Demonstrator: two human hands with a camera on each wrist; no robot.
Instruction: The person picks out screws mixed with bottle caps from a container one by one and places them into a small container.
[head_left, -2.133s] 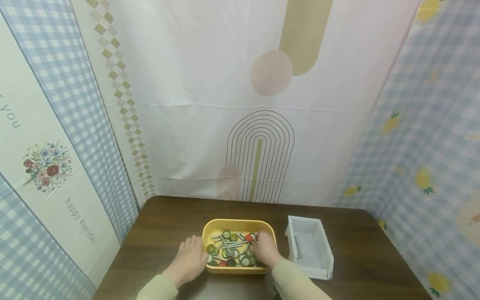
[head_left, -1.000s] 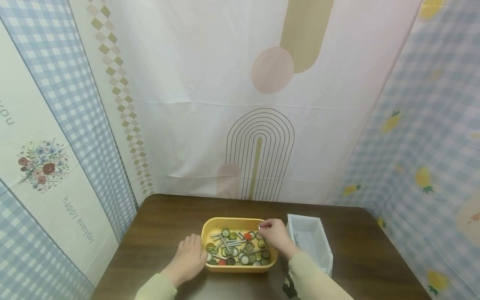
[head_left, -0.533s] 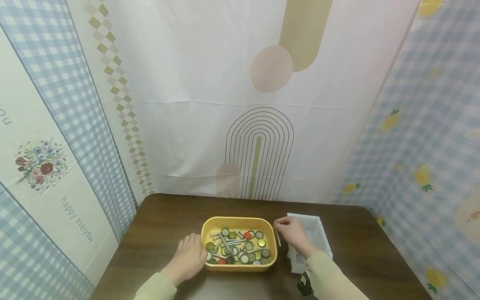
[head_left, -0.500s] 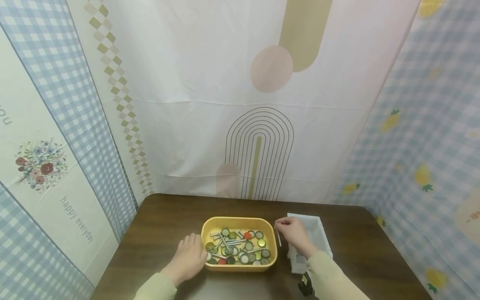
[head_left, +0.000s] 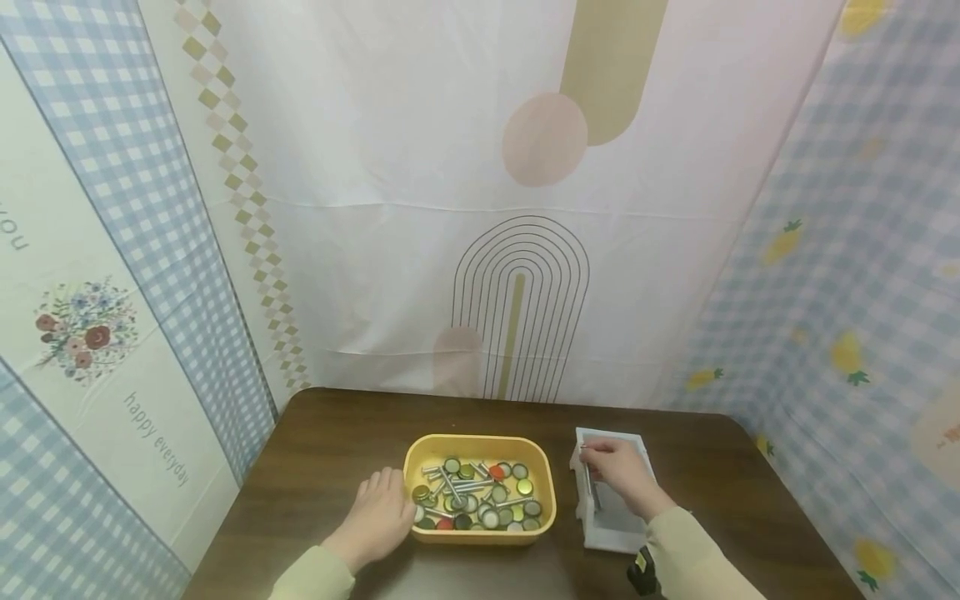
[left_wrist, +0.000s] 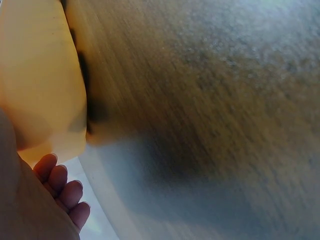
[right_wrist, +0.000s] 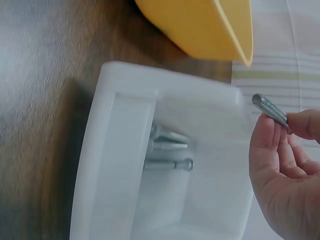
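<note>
My right hand (head_left: 618, 468) pinches a silver metal bolt (right_wrist: 270, 107) between thumb and fingers, above the white bin (head_left: 613, 540). Inside that bin lie loose bolts (right_wrist: 170, 146), visible in the right wrist view. My left hand (head_left: 378, 510) rests against the left side of a yellow tub (head_left: 480, 539), its fingers loosely bent beside the wall in the left wrist view. Silver bolts (head_left: 472, 484) are mixed in the tub with bottle caps (head_left: 491, 519), which are gold, grey, red and dark.
Both containers stand on a dark wooden table (head_left: 337, 433), with a narrow gap between them. A white patterned cloth (head_left: 375, 275) hangs behind the table's far edge. A black strap device (head_left: 642, 572) sits at the right wrist.
My right hand has lifted a bolt out of the yellow tub and carried it right, across the gap, to over the white bin. The left hand stays at the tub.
</note>
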